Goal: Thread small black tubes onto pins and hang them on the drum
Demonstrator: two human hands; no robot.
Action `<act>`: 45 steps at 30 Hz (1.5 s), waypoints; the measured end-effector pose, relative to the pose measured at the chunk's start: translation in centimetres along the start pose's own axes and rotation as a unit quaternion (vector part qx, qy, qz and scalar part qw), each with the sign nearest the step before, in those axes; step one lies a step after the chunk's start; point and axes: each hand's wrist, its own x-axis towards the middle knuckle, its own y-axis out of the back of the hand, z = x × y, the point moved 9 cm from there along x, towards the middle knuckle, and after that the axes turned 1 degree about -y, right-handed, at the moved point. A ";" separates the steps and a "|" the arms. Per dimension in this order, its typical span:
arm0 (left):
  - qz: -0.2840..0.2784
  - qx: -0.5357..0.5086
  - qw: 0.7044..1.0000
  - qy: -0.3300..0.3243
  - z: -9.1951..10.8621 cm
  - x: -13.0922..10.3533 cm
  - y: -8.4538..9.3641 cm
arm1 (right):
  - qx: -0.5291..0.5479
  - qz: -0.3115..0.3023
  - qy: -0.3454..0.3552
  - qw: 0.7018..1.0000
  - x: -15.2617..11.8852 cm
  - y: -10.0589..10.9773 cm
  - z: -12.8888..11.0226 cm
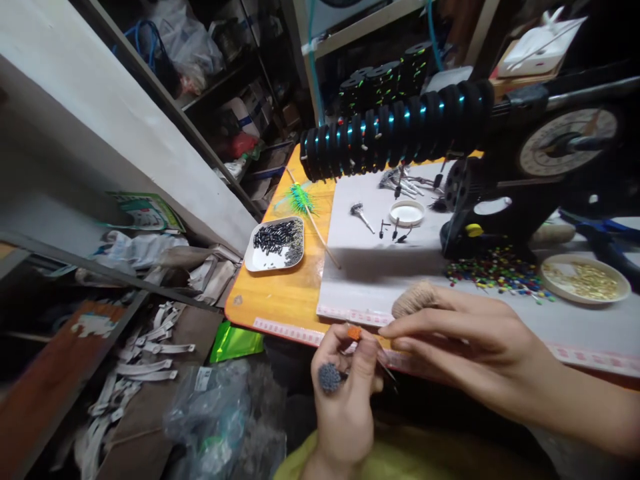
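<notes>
My left hand [345,400] is closed in front of the table edge, pinching a small orange piece [354,332] between thumb and forefinger. Lower in the same hand sits a round bunch of grey heads [329,377], its stems mostly hidden by the fingers. A thin dark strand [389,377] sticks out below the thumb. Just to the right, my right hand [470,343] holds thumb and forefinger close together, their tips near the orange piece; anything between them is too small to make out. A beige, fibrous bundle [415,298] shows behind its forefinger, perhaps against the curled fingers.
A white tray [276,265] holds black tubes and grey-headed pieces. Coloured pin-like pieces [500,272] lie beside a dish [623,288] of gold bits. Over the table [280,293] reaches a black machine arm [395,130] with ribbed rings. A white ring [407,222] lies beneath.
</notes>
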 end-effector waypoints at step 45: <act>-0.053 -0.287 0.955 -0.051 2.3 -0.3 -0.9 | -0.040 -0.037 -0.019 0.998 -0.6 -0.9 -1.0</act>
